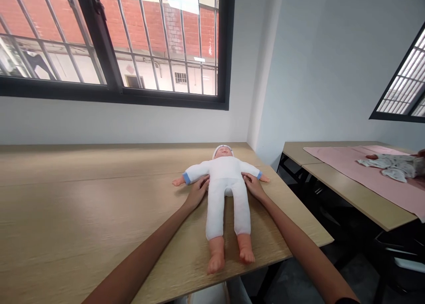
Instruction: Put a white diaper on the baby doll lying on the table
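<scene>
Forearms (151,246) first, cropped at seven and five o'clock! Desk (83,224), cut off at nine; doll (228,173) face-up toward five, long axis twelve-to-six, head (223,151) at twelve. Left hand (198,189), right hand (254,186) flank it, partly obscured; can't tell either grip.

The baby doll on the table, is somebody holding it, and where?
The left hand and right hand touch the doll at its waist, one on each side. Whether the fingers really grip it cannot be told.
</scene>
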A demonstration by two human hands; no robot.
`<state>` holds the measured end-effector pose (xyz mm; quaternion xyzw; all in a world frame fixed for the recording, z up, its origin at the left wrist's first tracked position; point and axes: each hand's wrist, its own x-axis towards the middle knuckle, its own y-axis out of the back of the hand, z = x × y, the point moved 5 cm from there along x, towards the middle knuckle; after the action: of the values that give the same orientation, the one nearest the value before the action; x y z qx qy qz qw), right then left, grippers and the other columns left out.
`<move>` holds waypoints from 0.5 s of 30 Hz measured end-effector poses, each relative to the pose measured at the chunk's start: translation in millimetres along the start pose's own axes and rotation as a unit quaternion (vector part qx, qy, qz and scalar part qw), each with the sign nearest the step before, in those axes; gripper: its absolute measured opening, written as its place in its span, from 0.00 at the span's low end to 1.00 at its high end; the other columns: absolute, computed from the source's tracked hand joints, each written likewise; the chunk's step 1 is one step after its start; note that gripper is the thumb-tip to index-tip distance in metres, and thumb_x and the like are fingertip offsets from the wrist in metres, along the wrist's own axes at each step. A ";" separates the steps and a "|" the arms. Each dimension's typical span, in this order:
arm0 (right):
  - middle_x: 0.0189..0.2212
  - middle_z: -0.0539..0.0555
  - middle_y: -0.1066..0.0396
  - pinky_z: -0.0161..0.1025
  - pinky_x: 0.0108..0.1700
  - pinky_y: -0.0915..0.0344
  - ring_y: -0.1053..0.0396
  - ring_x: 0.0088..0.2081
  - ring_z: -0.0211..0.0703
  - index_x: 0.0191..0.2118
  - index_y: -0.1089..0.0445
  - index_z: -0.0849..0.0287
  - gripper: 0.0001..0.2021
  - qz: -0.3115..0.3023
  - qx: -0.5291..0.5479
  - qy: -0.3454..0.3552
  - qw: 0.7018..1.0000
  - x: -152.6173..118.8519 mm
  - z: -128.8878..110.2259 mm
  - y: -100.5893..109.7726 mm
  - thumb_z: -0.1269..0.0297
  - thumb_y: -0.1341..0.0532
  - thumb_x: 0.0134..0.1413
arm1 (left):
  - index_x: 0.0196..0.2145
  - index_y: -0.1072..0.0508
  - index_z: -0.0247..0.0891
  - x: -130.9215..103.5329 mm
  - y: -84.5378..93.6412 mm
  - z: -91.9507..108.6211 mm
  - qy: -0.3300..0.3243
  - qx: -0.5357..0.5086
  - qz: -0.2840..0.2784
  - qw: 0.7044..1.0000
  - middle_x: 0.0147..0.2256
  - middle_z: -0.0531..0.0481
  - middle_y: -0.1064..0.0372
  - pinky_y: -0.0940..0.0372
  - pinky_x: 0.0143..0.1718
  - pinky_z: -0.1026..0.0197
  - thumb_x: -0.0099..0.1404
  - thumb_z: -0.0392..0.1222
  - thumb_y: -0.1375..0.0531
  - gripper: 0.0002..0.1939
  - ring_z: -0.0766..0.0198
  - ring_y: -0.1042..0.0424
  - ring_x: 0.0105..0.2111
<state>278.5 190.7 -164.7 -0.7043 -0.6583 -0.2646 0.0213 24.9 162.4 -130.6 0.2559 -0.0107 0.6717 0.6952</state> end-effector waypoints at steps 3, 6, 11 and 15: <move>0.46 0.58 0.27 0.47 0.56 0.38 0.30 0.49 0.46 0.43 0.29 0.60 0.15 0.023 0.004 -0.014 1.000 1.6 3.2 3.3 0.62 0.48 0.56 | 0.42 0.27 0.37 -0.6 0.8 -3.3 0.004 -0.016 0.007 1.000 0.49 0.44 0.28 0.43 0.58 0.46 0.61 0.50 0.47 0.18 0.51 0.32 0.51; 0.43 0.58 0.26 0.46 0.53 0.37 0.30 0.46 0.47 0.39 0.29 0.60 0.13 0.050 -0.006 -0.026 0.998 2.5 3.5 7.9 0.63 0.48 0.55 | 0.35 0.27 0.37 0.5 3.4 -6.5 0.012 -0.020 0.028 0.999 0.41 0.45 0.25 0.39 0.54 0.46 0.59 0.52 0.46 0.17 0.51 0.29 0.45; 0.37 0.58 0.26 0.43 0.47 0.35 0.30 0.40 0.46 0.36 0.32 0.60 0.11 0.112 -0.031 -0.047 0.992 -0.7 -3.9 19.0 0.62 0.49 0.54 | 0.28 0.31 0.39 -0.1 7.5 -9.5 0.031 -0.008 0.060 0.998 0.32 0.46 0.27 0.35 0.48 0.48 0.58 0.52 0.45 0.14 0.52 0.30 0.38; 0.39 0.59 0.29 0.43 0.47 0.38 0.32 0.40 0.46 0.39 0.33 0.60 0.11 0.199 -0.118 -0.014 0.973 -2.8 -14.2 43.5 0.63 0.49 0.53 | 0.31 0.32 0.38 -2.7 9.0 -12.7 0.038 0.000 0.078 0.996 0.35 0.46 0.28 0.36 0.49 0.49 0.59 0.48 0.46 0.10 0.54 0.31 0.40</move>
<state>314.5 176.9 -139.8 -0.8223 -0.4694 -0.3209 -0.0191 12.0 164.3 -139.5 0.2288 -0.0039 0.7334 0.6401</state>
